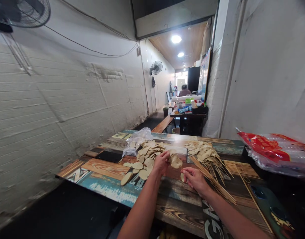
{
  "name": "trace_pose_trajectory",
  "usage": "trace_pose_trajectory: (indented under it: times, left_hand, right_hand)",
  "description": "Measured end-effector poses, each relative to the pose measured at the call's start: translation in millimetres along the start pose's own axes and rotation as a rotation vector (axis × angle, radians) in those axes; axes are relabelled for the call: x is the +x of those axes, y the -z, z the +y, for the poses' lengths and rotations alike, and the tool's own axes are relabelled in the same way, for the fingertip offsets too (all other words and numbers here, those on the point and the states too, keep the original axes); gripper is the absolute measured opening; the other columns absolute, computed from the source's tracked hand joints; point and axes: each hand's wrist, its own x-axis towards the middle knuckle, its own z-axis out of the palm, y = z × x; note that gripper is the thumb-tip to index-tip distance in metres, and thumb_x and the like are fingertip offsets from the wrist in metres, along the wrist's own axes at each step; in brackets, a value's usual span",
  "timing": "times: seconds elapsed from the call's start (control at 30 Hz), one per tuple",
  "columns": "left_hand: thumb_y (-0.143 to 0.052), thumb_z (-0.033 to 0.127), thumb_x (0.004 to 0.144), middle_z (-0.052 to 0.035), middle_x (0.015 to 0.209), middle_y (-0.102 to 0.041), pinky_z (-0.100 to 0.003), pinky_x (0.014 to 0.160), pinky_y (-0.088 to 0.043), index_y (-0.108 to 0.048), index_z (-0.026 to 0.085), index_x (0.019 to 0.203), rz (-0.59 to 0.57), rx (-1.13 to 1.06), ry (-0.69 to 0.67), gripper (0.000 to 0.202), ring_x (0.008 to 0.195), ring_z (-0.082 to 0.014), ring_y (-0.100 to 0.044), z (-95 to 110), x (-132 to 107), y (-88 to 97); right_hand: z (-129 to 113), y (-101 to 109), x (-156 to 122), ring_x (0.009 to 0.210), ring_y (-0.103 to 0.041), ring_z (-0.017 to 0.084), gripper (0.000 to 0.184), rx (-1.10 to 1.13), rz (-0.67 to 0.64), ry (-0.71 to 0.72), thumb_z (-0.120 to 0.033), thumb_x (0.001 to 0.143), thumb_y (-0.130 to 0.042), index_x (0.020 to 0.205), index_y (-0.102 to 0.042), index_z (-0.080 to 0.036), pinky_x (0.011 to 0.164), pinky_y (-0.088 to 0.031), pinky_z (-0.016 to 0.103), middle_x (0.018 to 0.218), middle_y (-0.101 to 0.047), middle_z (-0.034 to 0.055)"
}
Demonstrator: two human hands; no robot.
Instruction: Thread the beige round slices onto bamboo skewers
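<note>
My left hand point(163, 162) is closed, pinching the edge of thin beige slices point(176, 161) above the table. My right hand point(193, 178) is closed in a pinch on a thin bamboo skewer, whose short visible stretch runs up to the slices. Just left of those fingers a smaller beige piece point(182, 177) shows, partly hidden. A heap of loose beige slices point(150, 151) lies beyond my left hand, with several flat ovals point(137, 165) spread nearer me. Past my right hand is a pile of skewered slices point(204, 153), their sticks pointing towards me.
Bare bamboo skewers point(214, 182) lie under and beside my right forearm. A clear plastic bag point(139, 137) and a black flat object point(109, 156) sit at left. At right are a phone point(264, 202) and a red-and-clear package point(269, 147). A person point(184, 91) sits far back.
</note>
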Motion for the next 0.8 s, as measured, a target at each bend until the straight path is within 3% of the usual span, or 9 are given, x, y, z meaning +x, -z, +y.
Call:
trace_pose_trajectory:
  times: [0.47,0.8]
  left_hand:
    - [-0.085,0.02,0.053,-0.0016,0.065,-0.068,-0.022,0.057,-0.044,-0.074,0.014,0.079,0.039,0.021,-0.003,0.029,0.055,-0.0101,-0.056,1.0,-10.3,-10.4]
    - [-0.087,0.022,0.052,-0.0017,0.066,-0.068,-0.023,0.057,-0.045,-0.075,0.014,0.077,-0.009,0.053,0.015,0.029,0.056,-0.0103,-0.056,-4.7,-9.7,-11.9]
  right_hand:
    - [2.7,1.8,1.9,0.03,-0.035,0.006,0.035,-0.101,0.041,0.03,-0.05,0.072,-0.059,0.077,-0.067,-0.016,0.034,-0.022,0.02,0.049,-0.058,-0.0042]
    - [6.7,3.0,4.1,0.032,-0.038,0.008,0.034,-0.151,0.104,0.076,-0.05,0.074,-0.059,0.073,-0.066,-0.017,0.035,-0.026,0.022,0.048,-0.058,-0.0031]
